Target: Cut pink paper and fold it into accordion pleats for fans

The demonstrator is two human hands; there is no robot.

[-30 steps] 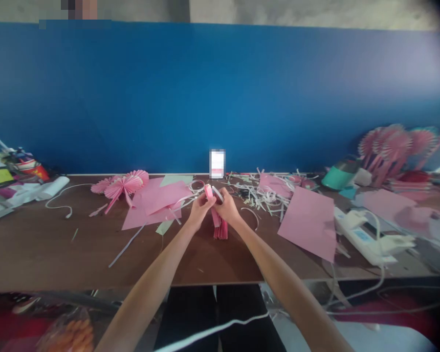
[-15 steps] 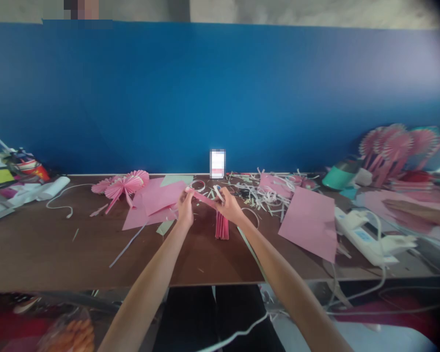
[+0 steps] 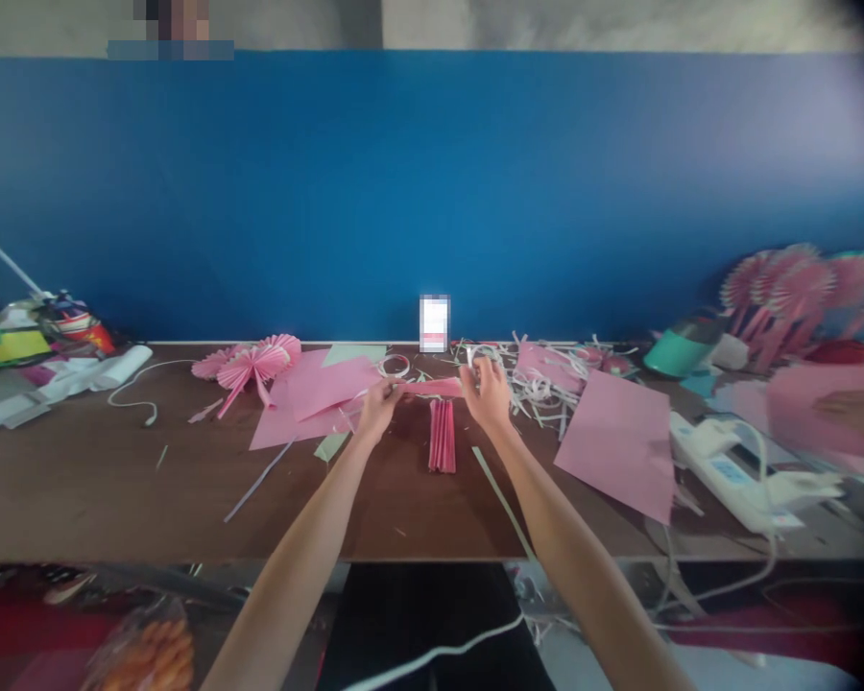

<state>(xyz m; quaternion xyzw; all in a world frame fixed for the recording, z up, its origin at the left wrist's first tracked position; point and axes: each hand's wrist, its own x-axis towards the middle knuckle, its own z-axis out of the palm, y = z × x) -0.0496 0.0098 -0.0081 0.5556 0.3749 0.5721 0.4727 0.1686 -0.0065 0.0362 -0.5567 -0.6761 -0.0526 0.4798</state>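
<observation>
Between my two hands a narrow folded strip of pink paper (image 3: pixel 432 388) is stretched level above the table. My left hand (image 3: pixel 380 408) pinches its left end. My right hand (image 3: pixel 488 389) is at the other end, its fingers curled around a white roll that looks like tape (image 3: pixel 470 356), partly hidden by the fingers. Just below the strip a pleated pink paper piece (image 3: pixel 443 437) lies on the table. A white ring, apparently another tape roll (image 3: pixel 394 366), rests beyond my left hand.
Pink sheets (image 3: pixel 619 441) lie on both sides, and pink paper fans (image 3: pixel 255 367) sit at left. White paper scraps (image 3: pixel 540 389) cover the back. A power strip (image 3: pixel 734 475) with cables is at right, near another person's blurred hand (image 3: pixel 846 413). A lit phone (image 3: pixel 435 324) stands at the back.
My right hand has moved right, away from my left hand, and more of the pink strip shows between them. The pleated piece is now uncovered. The other person's pink sheet has shifted.
</observation>
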